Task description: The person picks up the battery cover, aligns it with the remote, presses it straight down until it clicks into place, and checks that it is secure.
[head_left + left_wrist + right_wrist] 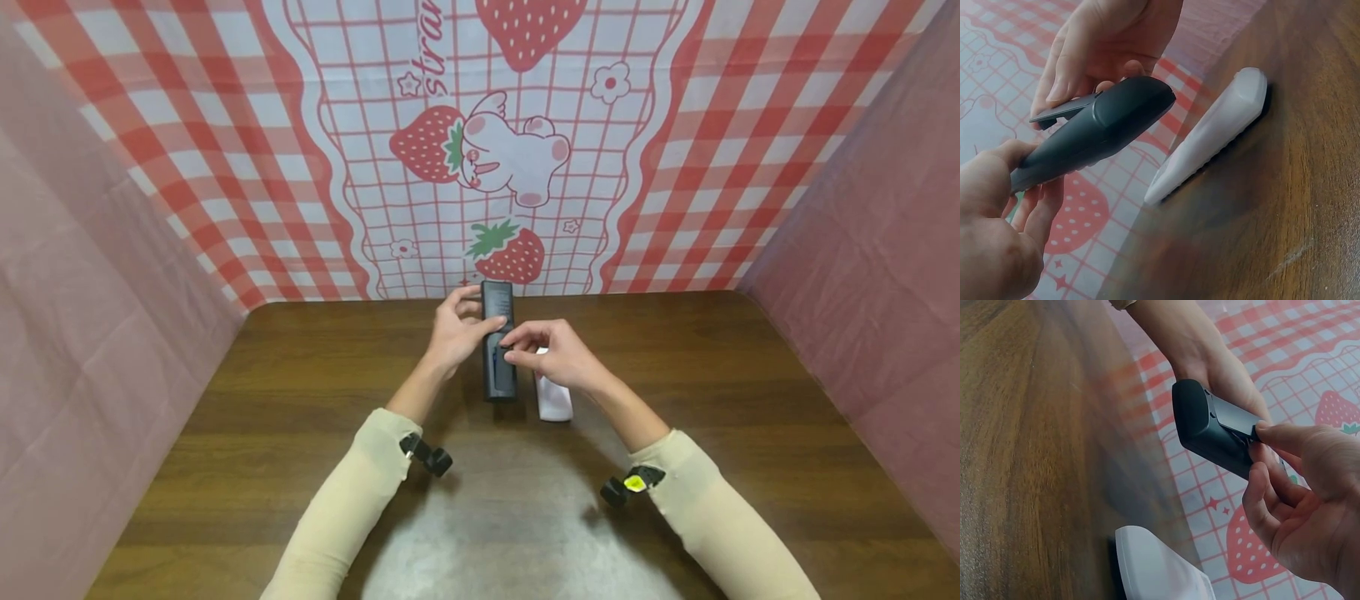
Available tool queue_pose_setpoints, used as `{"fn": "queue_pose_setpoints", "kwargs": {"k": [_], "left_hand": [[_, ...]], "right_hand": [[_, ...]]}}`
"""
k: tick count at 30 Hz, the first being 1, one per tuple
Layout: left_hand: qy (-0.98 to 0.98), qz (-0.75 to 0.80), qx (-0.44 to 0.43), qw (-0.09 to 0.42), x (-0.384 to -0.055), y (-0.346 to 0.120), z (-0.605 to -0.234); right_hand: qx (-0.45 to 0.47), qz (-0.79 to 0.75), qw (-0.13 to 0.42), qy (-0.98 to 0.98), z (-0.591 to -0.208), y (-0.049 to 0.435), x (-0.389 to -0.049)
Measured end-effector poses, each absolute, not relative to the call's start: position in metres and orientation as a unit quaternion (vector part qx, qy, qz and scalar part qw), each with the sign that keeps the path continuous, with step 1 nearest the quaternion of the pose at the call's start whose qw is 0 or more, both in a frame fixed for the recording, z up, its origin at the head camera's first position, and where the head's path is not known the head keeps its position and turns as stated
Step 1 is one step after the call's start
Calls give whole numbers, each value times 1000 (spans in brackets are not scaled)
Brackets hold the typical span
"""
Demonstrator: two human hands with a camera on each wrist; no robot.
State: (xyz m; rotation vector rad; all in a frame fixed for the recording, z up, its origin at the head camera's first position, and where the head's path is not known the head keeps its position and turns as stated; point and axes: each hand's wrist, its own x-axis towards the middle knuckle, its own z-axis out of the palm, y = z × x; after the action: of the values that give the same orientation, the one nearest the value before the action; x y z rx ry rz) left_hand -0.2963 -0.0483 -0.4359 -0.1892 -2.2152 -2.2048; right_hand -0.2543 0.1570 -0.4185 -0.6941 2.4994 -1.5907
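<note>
A black remote control [496, 298] is held above the table, its back facing up. My left hand [453, 335] grips its far part, thumb across the back. With thumb and fingers, my right hand [561, 357] pinches the free end of the battery cover [1235, 417]. That cover is tilted up from the remote, and a gap shows beneath it in both wrist views. Its other end still meets the body near the remote's end. What lies inside the compartment is mostly hidden. Below the right hand, a white remote-shaped object [555, 403] lies on the table.
The brown wood-grain table [300, 467] extends around both forearms. Behind it hangs a red-and-white checked cloth [225, 167] with strawberry prints. Pink cloth walls [862, 275] stand at both sides. Each wrist carries a small black camera [438, 461].
</note>
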Motion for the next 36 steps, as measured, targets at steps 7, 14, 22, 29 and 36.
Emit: {"fn": "queue_pose_setpoints", "kwargs": {"k": [7,14,22,29,36], "left_hand": [[-707,-705,-57,2,-296,-49,-436],[-704,-707,-61,5,-296,-49,-437],[-704,-707,-59,1,-295,-49,-434],[-699,-713,-55,3,-296,-48,-436],[-699,-713,-48,8,-296,-48,-438]], "right_hand": [[-222,-526,45,820,-421,155,-254],[-223,-521,30,823,-424,154,-253],[-218,-526,19,822,-425,151,-251],[-209,-528,26,822,-426,150,-252],[-206,-535,22,819,-426,150,-252]]}}
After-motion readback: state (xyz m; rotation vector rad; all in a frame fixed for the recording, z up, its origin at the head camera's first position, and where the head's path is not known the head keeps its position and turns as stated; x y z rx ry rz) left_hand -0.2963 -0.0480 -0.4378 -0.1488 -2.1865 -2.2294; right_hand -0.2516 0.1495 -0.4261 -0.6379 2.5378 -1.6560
